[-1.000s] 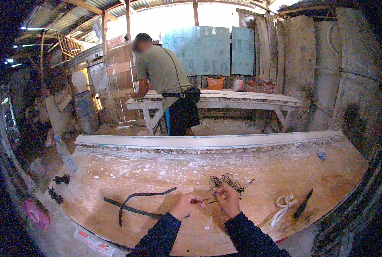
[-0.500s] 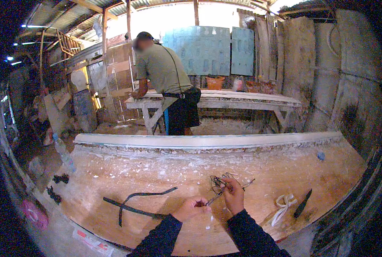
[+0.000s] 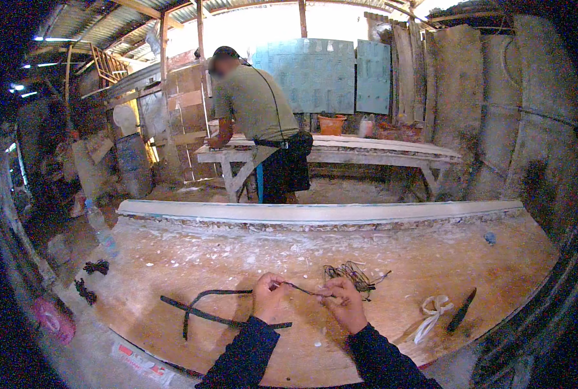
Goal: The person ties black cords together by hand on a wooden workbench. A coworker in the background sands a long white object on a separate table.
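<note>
A thin dark cord [image 3: 302, 289] stretches between my two hands above the wooden tabletop. One end is pinched in the fingers of my left hand [image 3: 271, 297]; my right hand [image 3: 344, 305] grips the other end with its fingertips. Just beyond the right hand lies a loose tangle of thin black cords [image 3: 360, 277]. Two flat black strips [image 3: 201, 312] cross each other on the table, partly behind my left hand and forearm. Right of my right hand rest a knotted white strip [image 3: 431, 318] and a dark knife-like tool [image 3: 461, 310], whose kind I cannot make out.
A long white moulding [image 3: 321, 212] runs along the table's [image 3: 237, 350] far edge, with white crumbs before it. Black bundles [image 3: 96, 266] and a plastic bottle [image 3: 98, 223] are at the left. Farther back, a person [image 3: 256, 104] leans over another bench [image 3: 380, 150].
My left hand has moved up and away, now level with the right. My right hand has come off the tangle and lowered slightly. The cord is now stretched between them.
</note>
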Available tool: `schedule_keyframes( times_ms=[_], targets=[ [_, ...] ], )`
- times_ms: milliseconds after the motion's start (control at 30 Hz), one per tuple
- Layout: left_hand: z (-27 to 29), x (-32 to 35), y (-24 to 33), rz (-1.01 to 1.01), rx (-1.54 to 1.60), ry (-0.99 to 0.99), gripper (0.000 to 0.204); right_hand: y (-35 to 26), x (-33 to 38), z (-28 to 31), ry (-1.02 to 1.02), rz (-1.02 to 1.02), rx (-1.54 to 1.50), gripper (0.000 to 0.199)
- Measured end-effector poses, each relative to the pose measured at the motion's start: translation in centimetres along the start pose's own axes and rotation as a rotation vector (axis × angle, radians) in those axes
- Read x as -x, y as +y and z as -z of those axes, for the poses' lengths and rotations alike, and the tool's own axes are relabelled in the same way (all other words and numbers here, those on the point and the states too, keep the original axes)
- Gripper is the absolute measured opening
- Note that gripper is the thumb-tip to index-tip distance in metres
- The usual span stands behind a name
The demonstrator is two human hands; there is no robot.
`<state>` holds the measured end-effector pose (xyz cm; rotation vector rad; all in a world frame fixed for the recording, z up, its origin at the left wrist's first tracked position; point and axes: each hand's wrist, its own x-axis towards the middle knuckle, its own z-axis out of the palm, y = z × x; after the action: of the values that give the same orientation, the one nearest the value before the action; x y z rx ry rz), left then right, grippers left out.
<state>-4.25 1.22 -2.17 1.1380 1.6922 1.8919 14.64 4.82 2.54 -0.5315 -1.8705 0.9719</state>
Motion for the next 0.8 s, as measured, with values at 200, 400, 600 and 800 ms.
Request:
schedule_keyframes(
  times_ms=[200,400,600,800],
  targets=[
    [0.9,-0.8,-1.7,0.115,0.198,0.056,0.014,-0.3,1.2,-2.2,-0.541,-0.163,-0.253,0.016],
    [0.5,-0.4,-1.2,0.108,0.071,-0.026,0.013,-1.3,1.2,-1.3,-0.604,-0.46,-0.472,0.015],
    [0.6,0.1,0.2,0.115,0.037,-0.249,0.008,0.1,0.7,-0.4,-0.458,-0.144,-0.192,0.01],
    [-0.1,1.5,2.7,0.038,-0.16,-0.382,0.01,1.3,-0.1,0.2,-0.072,-0.18,-0.057,0.004]
  ],
)
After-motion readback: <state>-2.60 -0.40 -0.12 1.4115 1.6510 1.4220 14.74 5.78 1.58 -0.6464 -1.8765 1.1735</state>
